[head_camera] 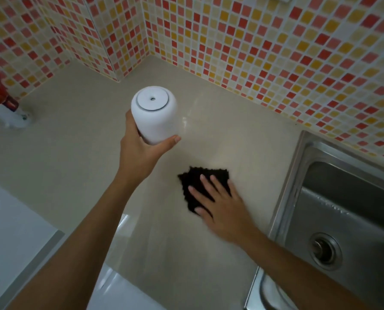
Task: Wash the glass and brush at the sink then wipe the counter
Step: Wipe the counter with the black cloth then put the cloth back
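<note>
My right grip point(218, 198) presses flat on the black knobbly cloth point(203, 186) mid-frame; my left grip point(142, 148) lifts the white rounded container point(154, 115) clear above the beige bench point(75, 130).

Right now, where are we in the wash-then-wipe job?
Washing looks finished: the sink holds no glass or brush. Wiping is in hand: the right hand presses a black cloth flat on the counter, while the left hand holds a white container lifted clear. Left: the remaining counter, then setting the container back down.
</note>
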`<state>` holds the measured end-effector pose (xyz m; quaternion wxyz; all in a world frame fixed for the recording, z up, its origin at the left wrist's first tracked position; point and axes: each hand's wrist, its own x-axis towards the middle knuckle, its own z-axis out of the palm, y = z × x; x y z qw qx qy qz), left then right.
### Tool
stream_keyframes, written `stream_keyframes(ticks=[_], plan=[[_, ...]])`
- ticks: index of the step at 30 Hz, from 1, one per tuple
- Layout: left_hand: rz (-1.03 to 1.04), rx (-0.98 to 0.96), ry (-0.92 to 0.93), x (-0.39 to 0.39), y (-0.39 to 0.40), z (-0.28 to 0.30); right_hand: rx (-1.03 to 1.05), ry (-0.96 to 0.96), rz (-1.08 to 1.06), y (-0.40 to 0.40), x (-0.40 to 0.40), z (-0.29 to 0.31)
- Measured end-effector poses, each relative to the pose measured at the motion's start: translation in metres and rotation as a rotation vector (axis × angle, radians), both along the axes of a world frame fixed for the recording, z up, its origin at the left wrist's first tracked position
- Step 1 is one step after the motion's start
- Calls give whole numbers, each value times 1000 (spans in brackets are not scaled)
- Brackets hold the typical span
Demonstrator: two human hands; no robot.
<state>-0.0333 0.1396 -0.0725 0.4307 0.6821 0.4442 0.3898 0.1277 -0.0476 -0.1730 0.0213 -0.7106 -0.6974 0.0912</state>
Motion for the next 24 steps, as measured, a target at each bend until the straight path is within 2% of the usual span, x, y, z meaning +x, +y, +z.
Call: stream_keyframes(ticks=[2, 4, 6, 10, 14, 17, 19, 20, 22, 24], plan=[[-9, 6, 3, 7, 0, -5, 1, -41, -205, 53, 65, 0], [-15, 2, 0, 14, -2, -10, -127, 24, -451, 96, 130, 4], [-26, 1, 7, 24, -4, -15, -222, 54, -587, 115, 157, 3], [-48, 4, -9, 43, -5, -12, -147, 52, -547, 74, 105, 0], [-56, 10, -27, 55, 3, 0, 21, 84, -342, -17, -29, 4], [-63, 19, -16, 57, 10, 3, -4, 164, -124, -47, -94, 6], [-79, 31, -2, 57, 12, 3, 15, 136, -99, -24, -70, 2], [-83, 37, 6, 57, 11, 2, 26, 103, -157, -6, -45, -1], [-78, 34, 16, 58, 9, -2, 25, 29, -369, 34, 22, -3], [-72, 16, 4, 61, 5, -7, -89, 23, -559, 66, 89, 0]])
